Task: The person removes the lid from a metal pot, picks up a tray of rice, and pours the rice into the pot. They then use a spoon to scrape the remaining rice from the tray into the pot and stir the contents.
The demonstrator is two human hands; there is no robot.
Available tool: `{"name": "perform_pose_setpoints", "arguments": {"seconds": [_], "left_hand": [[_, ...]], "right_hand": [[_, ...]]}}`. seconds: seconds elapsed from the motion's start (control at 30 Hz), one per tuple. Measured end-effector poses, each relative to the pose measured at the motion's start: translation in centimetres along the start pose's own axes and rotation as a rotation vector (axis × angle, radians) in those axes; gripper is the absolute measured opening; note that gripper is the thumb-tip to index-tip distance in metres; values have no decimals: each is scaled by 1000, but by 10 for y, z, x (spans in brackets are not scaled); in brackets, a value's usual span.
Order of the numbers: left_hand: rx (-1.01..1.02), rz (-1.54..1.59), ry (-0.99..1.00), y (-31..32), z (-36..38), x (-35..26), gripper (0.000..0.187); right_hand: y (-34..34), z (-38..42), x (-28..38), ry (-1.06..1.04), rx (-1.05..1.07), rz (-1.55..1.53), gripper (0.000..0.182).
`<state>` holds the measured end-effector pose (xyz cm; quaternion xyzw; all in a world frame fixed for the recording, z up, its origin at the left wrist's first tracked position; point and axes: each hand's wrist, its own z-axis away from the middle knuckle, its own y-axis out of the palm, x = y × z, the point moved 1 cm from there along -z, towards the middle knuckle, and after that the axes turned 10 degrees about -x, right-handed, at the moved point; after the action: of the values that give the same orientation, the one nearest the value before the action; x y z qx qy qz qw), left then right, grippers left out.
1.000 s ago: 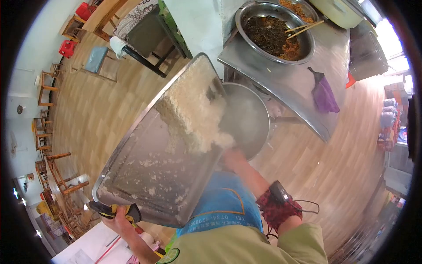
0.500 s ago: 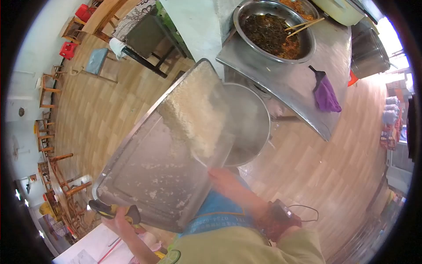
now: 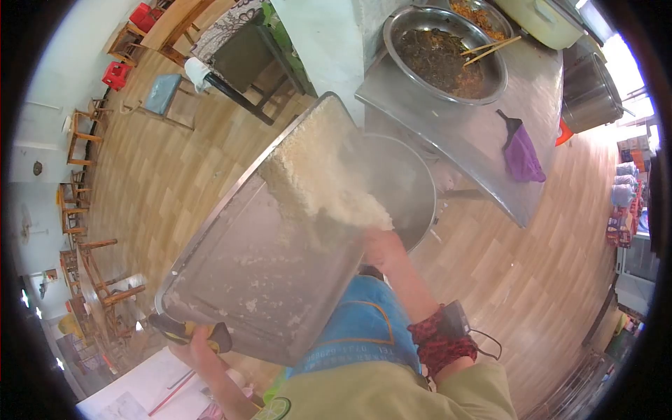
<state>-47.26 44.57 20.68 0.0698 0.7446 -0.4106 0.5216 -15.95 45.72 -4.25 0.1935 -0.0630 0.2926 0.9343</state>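
Head view: the left hand (image 3: 199, 339) grips the near corner of the tilted rectangular steel tray (image 3: 259, 266), likely heavy and slick, while the right hand (image 3: 381, 245), fingers loose, touches clumpy white rice (image 3: 315, 185) above the round steel pot (image 3: 399, 189).

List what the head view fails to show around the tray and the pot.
- Pot contents: hidden by steam and the tilted tray.
- Right hand fingers: behind the rice and the tray edge.
- Left hand grip: covered by a yellow-black pad.
- Print on the blue apron: too small.
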Motion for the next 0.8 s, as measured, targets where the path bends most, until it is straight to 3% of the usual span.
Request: {"name": "perform_pose_setpoints", "arguments": {"seconds": [0.13, 0.23, 0.3, 0.37, 0.47, 0.5, 0.53, 0.57, 0.6, 0.67, 0.73, 0.77, 0.8], "left_hand": [[-72, 5, 47, 3, 3, 0, 42], [-71, -40, 63, -3, 1, 7, 44], [-142, -74, -54, 1, 7, -3, 47], [-97, -72, -2, -2, 1, 4, 47], [-67, -49, 27, -5, -3, 15, 47], [-82, -28, 7, -6, -4, 16, 46], [-90, -31, 10, -5, -2, 12, 46], [-83, -47, 6, -2, 2, 4, 45], [-75, -59, -1, 0, 4, 1, 43], [-92, -76, 17, -1, 6, 2, 41], [-109, -100, 42, 2, 2, 0, 38], [-98, -64, 28, 4, 2, -2, 37], [-88, -22, 10, 7, 3, -4, 35]], "right_hand": [[-29, -8, 21, 9, 13, 63, 18], [-26, 21, 32, 85, 177, 33, 18], [-6, 82, 20, -92, 177, 284, 19], [-16, 73, -38, 238, 209, 288, 20], [-19, 42, -96, 309, 245, 245, 20], [-17, 21, -98, 173, 228, 314, 20], [-22, -10, -96, -111, 239, 511, 20], [-31, -53, -95, -583, 231, 925, 20], [-42, -93, -88, -852, 170, 1200, 20], [-79, -199, -99, -1062, 37, 1187, 20], [-67, -117, -66, -319, 282, 380, 19], [-58, -69, -47, -10, 218, 37, 19], [-42, -18, -36, 70, 102, 170, 18]]}}
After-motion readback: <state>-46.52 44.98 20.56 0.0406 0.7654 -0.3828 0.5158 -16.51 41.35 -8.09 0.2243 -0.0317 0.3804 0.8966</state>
